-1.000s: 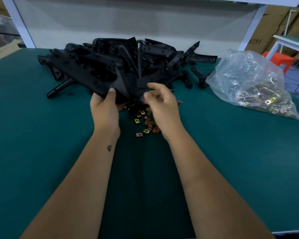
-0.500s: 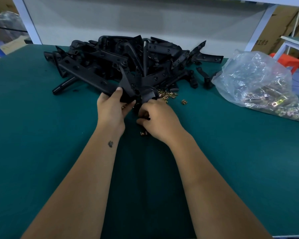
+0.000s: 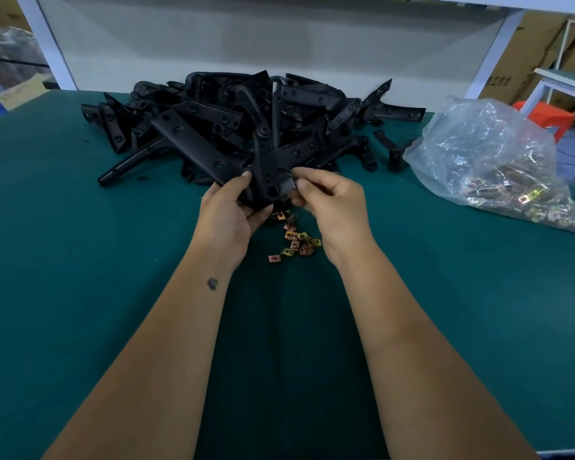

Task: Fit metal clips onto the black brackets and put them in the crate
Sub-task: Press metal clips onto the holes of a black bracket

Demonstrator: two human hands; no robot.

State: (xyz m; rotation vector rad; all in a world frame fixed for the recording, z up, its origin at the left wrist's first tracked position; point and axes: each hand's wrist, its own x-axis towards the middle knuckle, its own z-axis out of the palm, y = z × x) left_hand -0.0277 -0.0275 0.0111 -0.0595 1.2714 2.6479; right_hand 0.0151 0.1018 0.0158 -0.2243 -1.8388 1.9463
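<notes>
My left hand [image 3: 228,212] grips the lower end of a black bracket [image 3: 266,167], lifted a little off the green table and standing almost upright in front of the heap of black brackets [image 3: 233,121]. My right hand [image 3: 329,204] pinches something small at the bracket's right edge; it is too dark to tell if it is a clip. Several loose metal clips [image 3: 294,242] lie on the mat between my wrists. No crate is in view.
A clear plastic bag of metal clips [image 3: 498,171] lies at the right on the green table [image 3: 80,293]. A white frame and grey panel stand behind the heap. Cardboard boxes, a second table and an orange stool are at the far right.
My right hand has come up from the loose clips to the bracket's right edge. My left hand has raised and tilted the bracket more upright. The clips on the mat show again.
</notes>
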